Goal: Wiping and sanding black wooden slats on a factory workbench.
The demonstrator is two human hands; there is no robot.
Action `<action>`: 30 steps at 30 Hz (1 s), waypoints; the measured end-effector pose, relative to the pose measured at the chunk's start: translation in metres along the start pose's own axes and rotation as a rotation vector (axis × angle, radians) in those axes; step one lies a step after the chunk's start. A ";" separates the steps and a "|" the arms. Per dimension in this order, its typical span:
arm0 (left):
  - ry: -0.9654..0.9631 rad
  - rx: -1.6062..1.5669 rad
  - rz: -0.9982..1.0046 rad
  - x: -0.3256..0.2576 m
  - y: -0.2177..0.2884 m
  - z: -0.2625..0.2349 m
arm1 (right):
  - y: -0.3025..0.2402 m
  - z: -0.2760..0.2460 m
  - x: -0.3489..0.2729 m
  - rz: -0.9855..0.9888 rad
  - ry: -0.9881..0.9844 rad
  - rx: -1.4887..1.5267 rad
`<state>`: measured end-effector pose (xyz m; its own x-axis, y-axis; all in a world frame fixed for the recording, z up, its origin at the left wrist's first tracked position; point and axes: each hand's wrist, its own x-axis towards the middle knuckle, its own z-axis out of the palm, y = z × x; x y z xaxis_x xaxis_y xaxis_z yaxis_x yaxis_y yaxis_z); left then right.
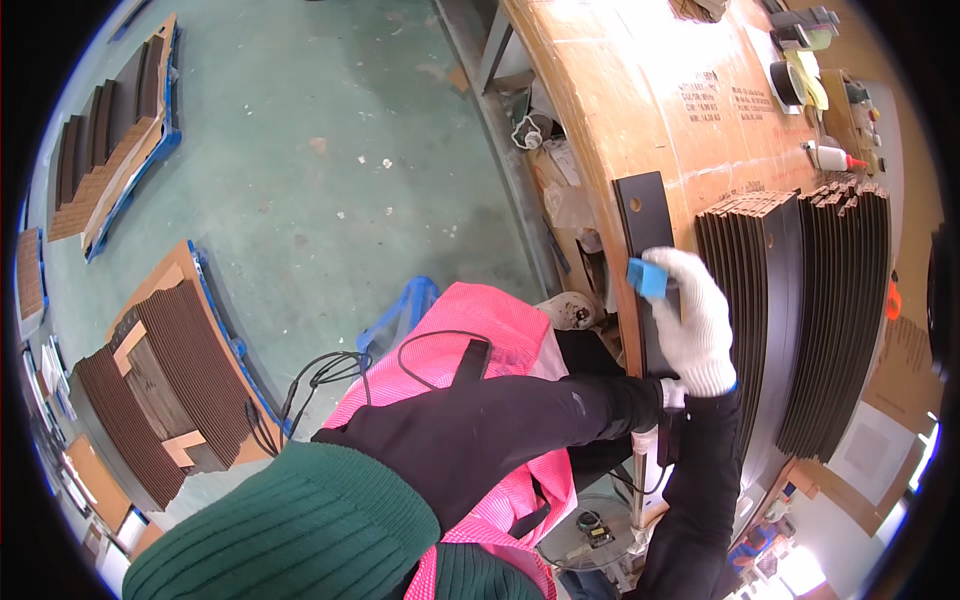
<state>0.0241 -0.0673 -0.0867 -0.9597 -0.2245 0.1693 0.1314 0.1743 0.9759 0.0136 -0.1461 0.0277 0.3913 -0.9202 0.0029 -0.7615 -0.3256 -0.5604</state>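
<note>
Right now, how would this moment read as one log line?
right hand: gloved, presses blue block on black strip | left hand: hidden at strip's near end | stacked black strips beside

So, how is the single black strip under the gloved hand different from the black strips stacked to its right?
The single black strip lies flat and alone at the bench edge, its broad face and a small hole showing; the stacked strips stand on edge, packed together, showing only thin edges. A white-gloved hand with a blue block rests on the single strip; nothing touches the stacked strips. Both are dark, long and narrow.
</note>
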 end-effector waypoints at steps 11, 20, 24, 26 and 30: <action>-0.017 -0.013 0.019 0.004 0.008 0.005 | -0.005 -0.026 0.018 0.355 0.387 0.467; -0.053 -0.010 -0.028 -0.018 -0.003 0.017 | 0.021 -0.013 0.072 0.343 0.475 0.413; -0.060 -0.012 -0.036 -0.020 -0.004 0.019 | 0.022 -0.006 0.082 0.280 0.476 0.285; -0.061 -0.011 -0.040 -0.023 -0.005 0.020 | 0.018 -0.002 0.090 0.241 0.489 0.264; -0.063 -0.021 -0.027 -0.019 -0.002 0.022 | 0.008 -0.004 0.105 0.079 0.261 -0.015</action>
<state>0.0366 -0.0422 -0.0947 -0.9766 -0.1678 0.1345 0.1097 0.1489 0.9827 0.0467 -0.2461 0.0266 0.1858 -0.9670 0.1741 -0.7927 -0.2522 -0.5550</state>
